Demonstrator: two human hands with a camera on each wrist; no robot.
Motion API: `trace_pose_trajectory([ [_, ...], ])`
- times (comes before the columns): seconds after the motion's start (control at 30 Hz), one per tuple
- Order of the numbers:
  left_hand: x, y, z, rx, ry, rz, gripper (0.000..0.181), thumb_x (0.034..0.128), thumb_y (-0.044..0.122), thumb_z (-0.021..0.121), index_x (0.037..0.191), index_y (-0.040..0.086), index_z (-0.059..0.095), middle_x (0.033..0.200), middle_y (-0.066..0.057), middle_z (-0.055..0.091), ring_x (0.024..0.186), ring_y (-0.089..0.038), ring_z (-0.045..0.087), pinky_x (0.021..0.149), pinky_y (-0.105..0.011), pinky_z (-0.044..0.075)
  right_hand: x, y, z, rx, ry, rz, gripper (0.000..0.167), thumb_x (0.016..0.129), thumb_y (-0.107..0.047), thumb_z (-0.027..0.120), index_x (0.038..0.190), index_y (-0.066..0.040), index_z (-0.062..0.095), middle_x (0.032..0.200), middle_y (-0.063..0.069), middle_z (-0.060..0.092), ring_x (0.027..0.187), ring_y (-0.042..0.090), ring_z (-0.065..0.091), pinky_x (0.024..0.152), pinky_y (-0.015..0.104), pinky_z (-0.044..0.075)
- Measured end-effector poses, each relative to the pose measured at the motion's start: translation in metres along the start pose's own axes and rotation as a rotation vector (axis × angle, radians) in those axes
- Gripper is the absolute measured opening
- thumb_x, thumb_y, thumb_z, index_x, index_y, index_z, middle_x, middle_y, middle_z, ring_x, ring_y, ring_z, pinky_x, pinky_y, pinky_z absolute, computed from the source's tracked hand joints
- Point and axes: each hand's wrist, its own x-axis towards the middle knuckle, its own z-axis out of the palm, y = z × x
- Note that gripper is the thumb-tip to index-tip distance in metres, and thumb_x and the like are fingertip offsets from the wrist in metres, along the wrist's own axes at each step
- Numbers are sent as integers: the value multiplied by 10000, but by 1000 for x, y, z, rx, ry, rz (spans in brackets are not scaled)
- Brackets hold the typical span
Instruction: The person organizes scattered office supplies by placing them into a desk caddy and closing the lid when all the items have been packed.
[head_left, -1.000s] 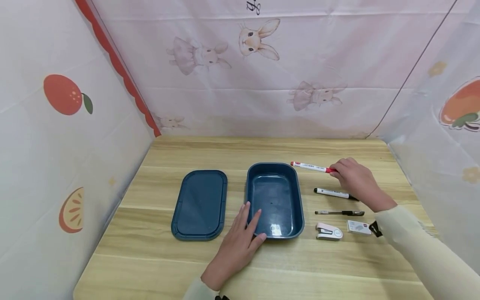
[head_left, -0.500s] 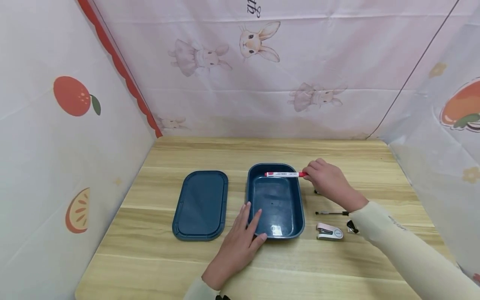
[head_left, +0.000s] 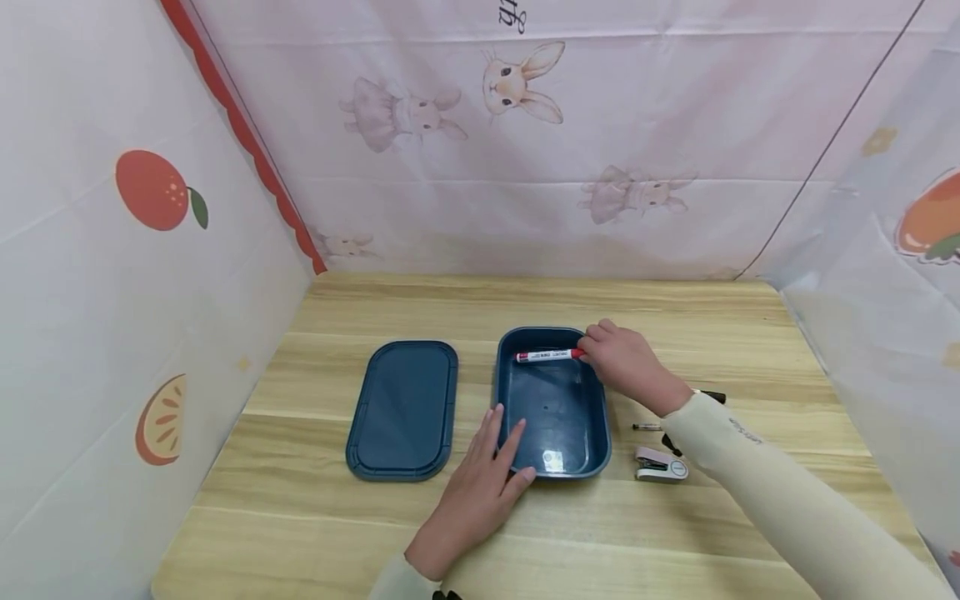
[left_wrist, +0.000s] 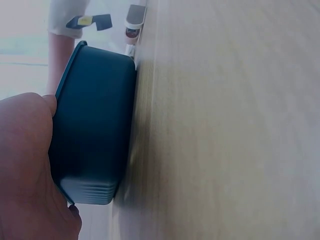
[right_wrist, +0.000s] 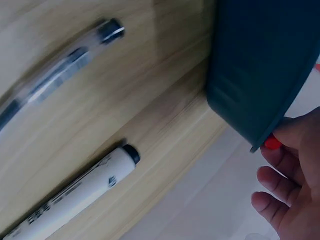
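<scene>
Red marker [head_left: 550,356], pinched by the right grip [head_left: 626,367], is now brought inside the box [head_left: 546,417] at twelve o'clock, seemingly almost placed.

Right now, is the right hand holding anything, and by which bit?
Yes: the right hand pinches the red-and-white marker by its solid red end.

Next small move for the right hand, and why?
Probably lower the red-and-white marker and let go inside the dark blue box: the right hand pinches its red end at the right rim, the white barrel is over the far end of the interior, and the left hand rests on the near-left rim.
</scene>
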Motion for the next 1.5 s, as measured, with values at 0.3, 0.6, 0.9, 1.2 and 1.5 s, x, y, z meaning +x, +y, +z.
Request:
trace_pose_trajectory([
  [0.3,1,0,1,-12,-6,5,629,1060,575,322,1613,390,88,1698,35,-148,1577,-230,-59,1211,-567,259,7,-3,12,-57,27,-34,162,904,-207,764,874,-52,726,802,74,647,715,239,541,579,369,530],
  [0.6,2,1,-1,-16,-12,16,626,1062,568,323,1613,398,81,1703,17,-142,1575,-214,-77,1210,-560,267,13,-5,10,-92,-60,-29,159,884,-205,774,848,-55,735,805,79,681,708,233,528,612,355,520],
  [0.9,2,2,-2,-35,-29,6,621,1061,571,319,1609,412,73,1702,23,-143,1575,-217,-74,1211,-570,259,18,-7,10,-130,-163,-17,194,878,-257,787,878,-66,749,843,85,707,737,240,523,621,329,446],
  [1.2,2,3,-4,-39,-37,-16,633,1059,576,323,1620,380,107,1702,28,-143,1574,-202,-89,1212,-573,254,19,-8,12,-97,-159,-5,193,885,-280,784,906,-90,758,867,79,705,765,241,517,640,341,469],
  [1.5,1,3,-4,-41,-48,-31,631,1051,598,314,1611,410,92,1698,46,-159,1566,-176,-124,1228,-561,223,15,-13,7,-61,-159,20,299,850,-355,815,973,-89,752,951,100,715,883,285,549,746,396,468],
])
